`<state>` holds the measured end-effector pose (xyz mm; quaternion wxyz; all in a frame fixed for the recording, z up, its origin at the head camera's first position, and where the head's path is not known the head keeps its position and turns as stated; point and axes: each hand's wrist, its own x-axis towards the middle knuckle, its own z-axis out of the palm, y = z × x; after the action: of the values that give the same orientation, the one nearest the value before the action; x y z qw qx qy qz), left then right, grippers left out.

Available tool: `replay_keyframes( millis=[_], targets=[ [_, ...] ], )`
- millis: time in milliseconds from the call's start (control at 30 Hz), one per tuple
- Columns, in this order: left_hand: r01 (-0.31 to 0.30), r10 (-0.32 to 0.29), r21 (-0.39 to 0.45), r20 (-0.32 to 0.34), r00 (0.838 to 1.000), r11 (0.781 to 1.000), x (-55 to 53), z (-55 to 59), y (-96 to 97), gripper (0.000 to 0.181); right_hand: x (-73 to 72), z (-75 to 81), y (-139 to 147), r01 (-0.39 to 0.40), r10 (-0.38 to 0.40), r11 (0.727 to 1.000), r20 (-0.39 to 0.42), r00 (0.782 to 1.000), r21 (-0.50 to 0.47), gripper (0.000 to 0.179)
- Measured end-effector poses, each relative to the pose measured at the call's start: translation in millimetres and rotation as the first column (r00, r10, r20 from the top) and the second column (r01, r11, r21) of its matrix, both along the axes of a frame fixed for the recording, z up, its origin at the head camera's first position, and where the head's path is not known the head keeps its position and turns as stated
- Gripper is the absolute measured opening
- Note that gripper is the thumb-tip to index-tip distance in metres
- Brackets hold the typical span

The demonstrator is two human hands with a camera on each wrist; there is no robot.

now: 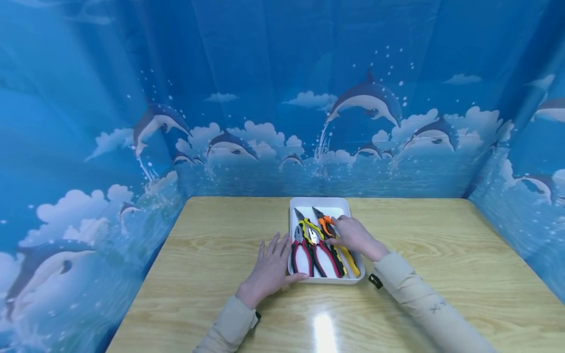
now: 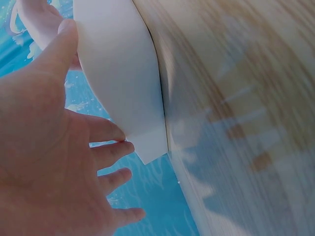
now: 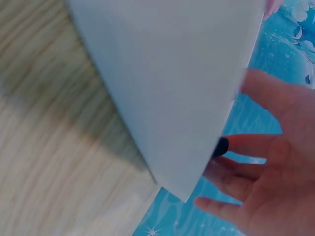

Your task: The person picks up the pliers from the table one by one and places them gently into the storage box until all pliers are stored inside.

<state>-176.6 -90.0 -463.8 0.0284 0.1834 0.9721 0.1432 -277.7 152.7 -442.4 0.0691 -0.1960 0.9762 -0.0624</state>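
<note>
A white tray [image 1: 326, 281] holds several pliers. Red-and-black pliers [image 1: 302, 255] lie at its near left, beside a second red-and-black pair [image 1: 324, 252]. Behind them are yellow-and-black long-nose pliers [image 1: 304, 219]. My left hand [image 1: 271, 267] rests against the tray's left side, fingers spread and straight, thumb over the near rim; in the left wrist view its fingertips [image 2: 118, 135] touch the white wall. My right hand [image 1: 355, 236] reaches over the right rim and grips orange-handled long-nose pliers [image 1: 324, 221], partly hidden by the hand. A dark tip [image 3: 222, 146] shows by its fingers.
Yellow handles [image 1: 350, 262] lie along the tray's right side, partly under my right hand. The tray stands on a wood-grain table [image 1: 212, 235]. A blue dolphin-print curtain [image 1: 273, 98] surrounds the table's back and sides.
</note>
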Motion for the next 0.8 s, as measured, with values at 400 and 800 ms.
replay_keyframes(
  millis=[400,800],
  targets=[
    [0.004,-0.004,-0.012,-0.005,1.0,1.0,0.3,1.1,0.0,0.104,1.5,8.4,25,0.021,-0.04,0.961,-0.063,0.997,-0.276,0.037],
    [0.018,-0.018,-0.004,-0.015,1.0,1.0,0.9,2.3,-2.4,0.104,29.5,0.3,29,0.061,-0.149,0.912,-0.189,0.971,-0.406,0.035]
  ],
)
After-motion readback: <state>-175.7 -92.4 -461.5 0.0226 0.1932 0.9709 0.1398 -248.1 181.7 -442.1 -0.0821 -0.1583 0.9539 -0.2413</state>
